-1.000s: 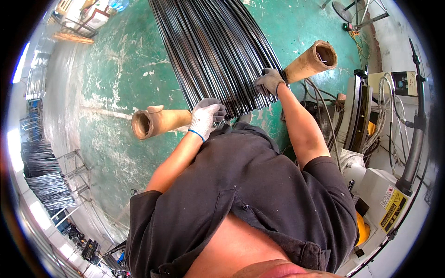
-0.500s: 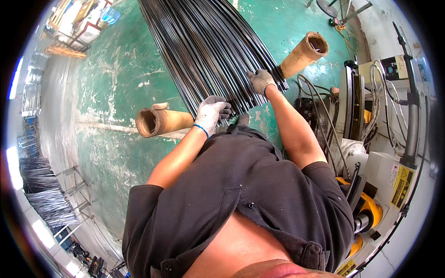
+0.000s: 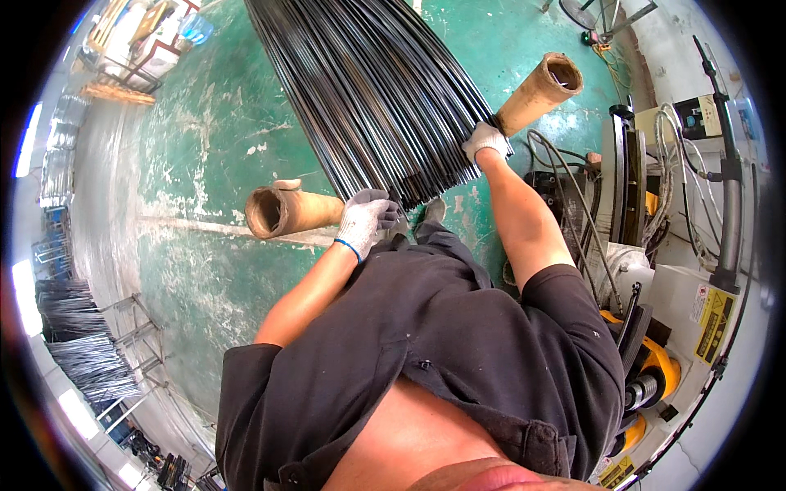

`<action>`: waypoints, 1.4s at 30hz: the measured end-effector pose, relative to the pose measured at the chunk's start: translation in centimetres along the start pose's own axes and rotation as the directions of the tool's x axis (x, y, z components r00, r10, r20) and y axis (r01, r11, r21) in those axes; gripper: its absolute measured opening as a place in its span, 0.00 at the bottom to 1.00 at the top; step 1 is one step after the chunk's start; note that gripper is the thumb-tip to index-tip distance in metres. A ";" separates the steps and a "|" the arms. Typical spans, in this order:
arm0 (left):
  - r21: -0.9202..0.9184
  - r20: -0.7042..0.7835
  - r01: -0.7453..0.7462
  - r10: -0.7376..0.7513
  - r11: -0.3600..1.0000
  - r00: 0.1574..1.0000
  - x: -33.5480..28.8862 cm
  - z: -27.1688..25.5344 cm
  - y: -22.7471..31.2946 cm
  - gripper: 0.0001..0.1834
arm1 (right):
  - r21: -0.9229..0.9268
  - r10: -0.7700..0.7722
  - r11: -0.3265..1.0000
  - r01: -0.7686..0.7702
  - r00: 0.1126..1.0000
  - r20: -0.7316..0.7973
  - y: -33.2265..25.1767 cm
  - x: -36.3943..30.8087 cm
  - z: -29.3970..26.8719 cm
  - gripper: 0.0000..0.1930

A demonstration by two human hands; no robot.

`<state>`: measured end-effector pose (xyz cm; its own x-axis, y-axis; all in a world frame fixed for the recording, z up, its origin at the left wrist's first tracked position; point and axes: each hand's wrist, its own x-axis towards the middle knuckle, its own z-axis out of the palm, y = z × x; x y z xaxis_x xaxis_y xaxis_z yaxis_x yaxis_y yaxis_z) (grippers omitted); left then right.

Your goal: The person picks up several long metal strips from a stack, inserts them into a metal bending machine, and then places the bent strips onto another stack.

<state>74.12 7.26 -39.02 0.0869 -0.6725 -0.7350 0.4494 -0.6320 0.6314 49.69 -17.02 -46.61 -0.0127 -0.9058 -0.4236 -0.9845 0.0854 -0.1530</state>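
Observation:
A wide layer of long black metal rods [image 3: 368, 98] stretches away from me, its uneven near ends close to my legs. At its right edge, my right hand [image 3: 485, 142], in a pale knit glove, is closed around the outer rods near their ends; its fingertips are mostly hidden. By the near left corner is my left hand [image 3: 366, 217], in a grey-white glove with a blue cuff. Its fingers are loosely bent and apart, close to the rod ends, and no rod shows in them. Whether they touch the ends I cannot tell.
Brown cardboard-like tubes stand on both sides, a left tube [image 3: 299, 214] and a right tube [image 3: 536, 96]. Machinery with hoses [image 3: 573, 221] and a yellow-and-black part [image 3: 659, 372] lines the right side. More rods [image 3: 90, 364] lie on a rack at left. The green floor [image 3: 205, 286] is worn.
My right hand has moved right and slightly nearer, from on top of the rods to their right edge. My left hand has shifted slightly left and nearer to me.

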 end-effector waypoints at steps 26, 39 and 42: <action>0.095 0.112 -0.034 0.023 0.995 0.993 0.8 3.4 1.5 0.12 | 0.177 -0.184 0.970 0.166 0.979 0.087 -1.3 -5.7 -5.4 0.30; -0.391 0.196 0.052 0.028 0.919 0.980 14.4 6.1 4.9 0.33 | 0.066 0.220 0.970 -0.235 0.959 0.180 19.3 -41.6 8.2 0.20; -0.540 0.302 0.117 0.062 0.834 0.951 15.8 7.0 4.9 0.25 | 0.041 0.367 0.925 -0.377 0.916 0.162 20.7 -53.8 7.3 0.21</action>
<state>71.50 -9.15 -45.88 -0.1582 -0.7953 -0.5852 0.8646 -0.3977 0.3069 31.26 36.54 -33.52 -0.3443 -0.7314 -0.5886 -0.8989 0.4377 -0.0181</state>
